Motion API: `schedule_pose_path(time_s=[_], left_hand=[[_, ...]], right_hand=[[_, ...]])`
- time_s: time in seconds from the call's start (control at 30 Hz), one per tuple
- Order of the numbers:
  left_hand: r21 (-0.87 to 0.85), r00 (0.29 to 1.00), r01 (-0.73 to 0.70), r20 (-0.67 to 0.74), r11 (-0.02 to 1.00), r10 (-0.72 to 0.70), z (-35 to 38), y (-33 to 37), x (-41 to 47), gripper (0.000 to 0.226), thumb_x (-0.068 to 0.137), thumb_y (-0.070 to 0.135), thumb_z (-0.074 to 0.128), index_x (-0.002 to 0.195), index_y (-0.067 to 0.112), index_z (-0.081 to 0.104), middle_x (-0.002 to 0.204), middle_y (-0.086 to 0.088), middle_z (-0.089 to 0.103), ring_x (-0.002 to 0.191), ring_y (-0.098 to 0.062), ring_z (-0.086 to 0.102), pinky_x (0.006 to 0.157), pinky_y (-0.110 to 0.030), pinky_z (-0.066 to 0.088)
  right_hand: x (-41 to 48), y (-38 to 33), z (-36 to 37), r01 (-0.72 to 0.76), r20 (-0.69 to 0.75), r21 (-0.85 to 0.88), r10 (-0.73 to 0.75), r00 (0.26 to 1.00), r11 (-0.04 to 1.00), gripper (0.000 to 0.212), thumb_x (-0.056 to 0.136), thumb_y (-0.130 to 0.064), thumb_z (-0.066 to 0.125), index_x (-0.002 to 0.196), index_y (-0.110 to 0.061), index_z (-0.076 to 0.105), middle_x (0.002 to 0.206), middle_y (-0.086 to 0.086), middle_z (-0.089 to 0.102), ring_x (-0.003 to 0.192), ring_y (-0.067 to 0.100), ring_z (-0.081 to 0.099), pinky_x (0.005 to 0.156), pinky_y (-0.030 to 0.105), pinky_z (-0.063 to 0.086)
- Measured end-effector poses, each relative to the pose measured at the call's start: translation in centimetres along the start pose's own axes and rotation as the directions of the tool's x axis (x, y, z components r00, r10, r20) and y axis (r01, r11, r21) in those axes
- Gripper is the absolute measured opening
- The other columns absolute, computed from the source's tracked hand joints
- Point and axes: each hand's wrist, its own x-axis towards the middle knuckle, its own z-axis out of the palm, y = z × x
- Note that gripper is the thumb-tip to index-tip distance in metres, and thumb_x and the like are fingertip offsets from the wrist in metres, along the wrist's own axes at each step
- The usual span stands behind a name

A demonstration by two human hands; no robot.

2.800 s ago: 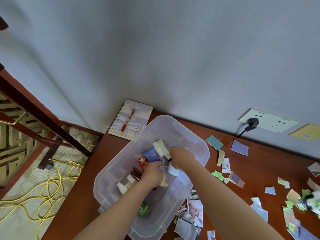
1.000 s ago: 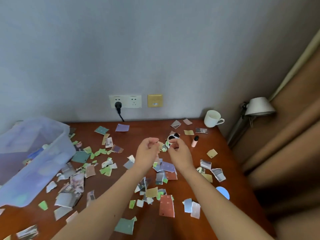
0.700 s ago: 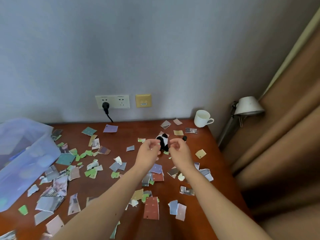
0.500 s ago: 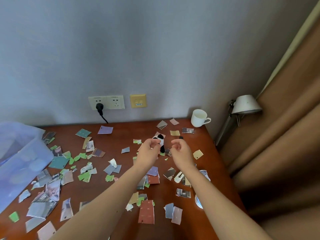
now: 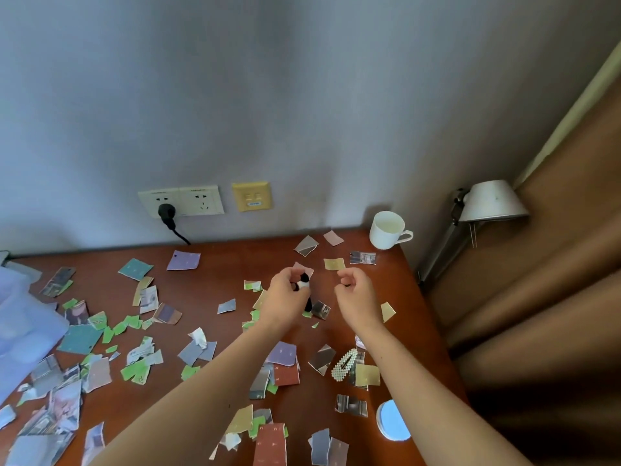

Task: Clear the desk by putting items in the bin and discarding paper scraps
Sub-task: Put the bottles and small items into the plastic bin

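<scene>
A small black-and-white panda toy (image 5: 304, 281) is gripped in the curled fingers of the left hand (image 5: 285, 297) and held above the far middle of the wooden desk (image 5: 228, 264). The right hand (image 5: 358, 297) is held just beside it, apart from the toy, with the fingers curled inward. Something dark is glimpsed under the fingertips, but whether anything is held there cannot be told. Torn paper scraps (image 5: 80, 338) are strewn across most of the desk, thickest toward the left and the near edge. The translucent plastic bin (image 5: 20, 331) is seen at the left edge of the desk, partly cut off by the frame and well apart from both hands. A pearl hair clip (image 5: 343, 363) is laid among scraps near the right forearm, and a round pale-blue disc (image 5: 391, 426) is seen at the near right edge. A white mug (image 5: 386, 230) is stood upright at the far right corner. On the wall behind, a black plug (image 5: 166, 211) is fitted into a double socket (image 5: 201, 200), with a yellow plate (image 5: 252, 196) beside it. A lamp (image 5: 492, 201) is seen off the right of the desk, before a brown curtain (image 5: 554, 280)
</scene>
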Motion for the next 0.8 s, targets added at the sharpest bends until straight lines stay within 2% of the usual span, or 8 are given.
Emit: schedule_pose_path(time_s=[0.1,0.2,0.27,0.37,0.5,0.63,0.8], left_hand=[[0.076,1.000,0.001,0.013,0.997,-0.002,0.7,-0.4,1.9,0.048,0.086,0.012,0.057,0.133,0.018,0.050,0.134,-0.002,0.052,0.115,-0.018,0.053,0.094,-0.037,0.050],[0.169,1.000,0.002,0.019,0.986,-0.005,1.4,-0.9,3.4,0.055,0.084,0.011,0.060,0.137,0.020,0.048,0.140,-0.003,0.045,0.126,-0.023,0.046,0.102,-0.043,0.045],[0.235,0.999,-0.015,0.038,0.972,0.007,1.9,-1.2,4.2,0.057,0.084,0.012,0.061,0.138,0.020,0.046,0.143,-0.004,0.043,0.130,-0.024,0.042,0.107,-0.044,0.041],[0.279,0.997,-0.019,0.072,0.960,-0.001,2.5,-1.7,5.2,0.060,0.084,0.016,0.062,0.141,0.022,0.042,0.147,-0.003,0.040,0.133,-0.026,0.040,0.107,-0.046,0.041],[0.335,0.995,-0.029,0.096,0.942,-0.003,3.3,-2.2,6.2,0.064,0.083,0.013,0.061,0.143,0.021,0.039,0.149,-0.003,0.038,0.137,-0.026,0.036,0.113,-0.049,0.032],[0.406,0.988,-0.042,0.152,0.913,-0.022,3.8,-2.9,6.7,0.066,0.084,0.011,0.061,0.145,0.018,0.037,0.146,-0.005,0.042,0.137,-0.026,0.034,0.114,-0.041,0.029],[0.524,0.980,-0.098,0.197,0.846,-0.009,4.3,-4.0,7.1,0.065,0.086,0.014,0.061,0.146,0.021,0.035,0.152,-0.002,0.035,0.143,-0.026,0.022,0.117,-0.045,0.023]], right_hand=[[1.3,0.6,0.0,0.018,-0.059,-0.014,-0.019,0.998,1.000,0.025,0.089,-0.009,0.055,0.107,-0.027,0.058,0.113,-0.007,0.054,0.101,0.009,0.055,0.074,0.020,0.045],[2.2,1.5,0.1,0.030,-0.134,-0.042,-0.035,0.990,0.999,0.024,0.090,-0.010,0.060,0.108,-0.026,0.060,0.114,-0.009,0.055,0.105,0.008,0.054,0.072,0.013,0.045],[2.9,2.1,0.2,0.021,-0.162,-0.059,-0.030,0.986,0.998,0.024,0.090,-0.012,0.061,0.111,-0.025,0.061,0.118,-0.008,0.056,0.111,0.010,0.052,0.081,0.019,0.049],[3.9,2.7,0.5,-0.016,-0.128,-0.090,0.004,0.992,0.996,0.032,0.088,-0.014,0.064,0.117,-0.025,0.059,0.127,-0.006,0.055,0.119,0.013,0.049,0.092,0.029,0.049],[4.9,3.1,0.8,-0.037,-0.055,-0.138,0.030,0.998,0.990,0.041,0.086,-0.012,0.065,0.124,-0.023,0.055,0.132,-0.004,0.053,0.122,0.016,0.049,0.092,0.028,0.046],[5.8,4.0,1.5,-0.059,0.021,-0.140,0.062,0.998,0.988,0.045,0.087,-0.012,0.065,0.128,-0.025,0.052,0.133,-0.004,0.054,0.123,0.018,0.051,0.094,0.030,0.048],[6.3,4.8,2.2,-0.099,0.068,-0.117,0.108,0.992,0.988,0.042,0.092,-0.012,0.061,0.130,-0.025,0.050,0.134,-0.003,0.056,0.122,0.020,0.054,0.093,0.030,0.050]])
